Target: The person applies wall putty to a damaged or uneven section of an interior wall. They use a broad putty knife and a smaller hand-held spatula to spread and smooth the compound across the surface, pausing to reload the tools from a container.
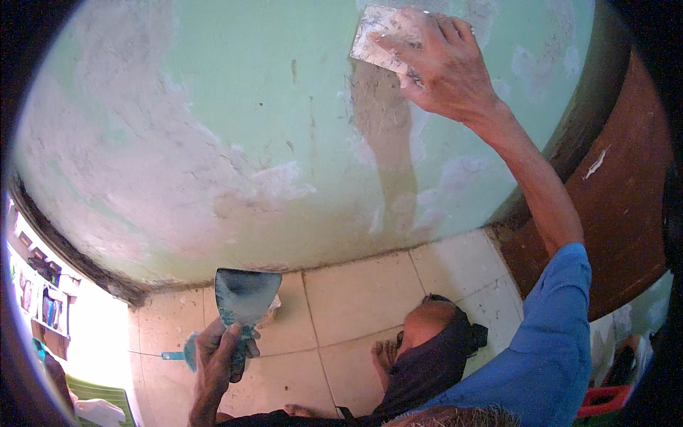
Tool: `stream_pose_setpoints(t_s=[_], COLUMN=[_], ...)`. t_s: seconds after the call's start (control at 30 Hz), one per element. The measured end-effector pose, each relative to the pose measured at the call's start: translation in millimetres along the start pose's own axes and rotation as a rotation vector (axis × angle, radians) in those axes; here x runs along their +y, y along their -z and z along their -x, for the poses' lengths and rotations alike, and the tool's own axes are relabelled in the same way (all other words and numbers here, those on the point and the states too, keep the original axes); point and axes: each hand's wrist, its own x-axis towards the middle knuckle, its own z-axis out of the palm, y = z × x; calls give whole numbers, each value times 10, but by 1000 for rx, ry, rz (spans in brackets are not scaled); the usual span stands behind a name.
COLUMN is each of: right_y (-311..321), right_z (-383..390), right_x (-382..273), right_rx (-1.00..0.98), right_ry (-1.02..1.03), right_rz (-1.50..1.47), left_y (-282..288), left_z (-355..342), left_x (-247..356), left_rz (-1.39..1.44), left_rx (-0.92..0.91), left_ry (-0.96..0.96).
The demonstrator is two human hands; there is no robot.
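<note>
My right hand presses a flat, whitish, powder-covered rectangular pad against the upper part of the pale green wall; its exact material is unclear. The wall has white and grey patches, with a brownish streak below the pad. My left hand grips a scraper with a wide dark blade smeared with pale dust, held low over the tiled floor. A small pale object, partly hidden, is behind the blade.
My bent leg and bare foot are on the tiles. A teal tool lies left of my left hand. A brown panel borders the right, above a red plastic item. Shelves and green slatted plastic are left.
</note>
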Motion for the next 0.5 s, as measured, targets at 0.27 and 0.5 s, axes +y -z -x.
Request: stream_pose_setpoints(t_s=[0.27, 0.5], right_y=[217, 194], right_z=[309, 197], right_x=[139, 47], right_rx=[-122, -46], right_ry=[-94, -44], right_rz=[-21, -112], left_y=[35, 22], left_z=[3, -26], left_x=[-110, -96], left_rz=[-42, -53], left_rx=[39, 65], left_ry=[-68, -53])
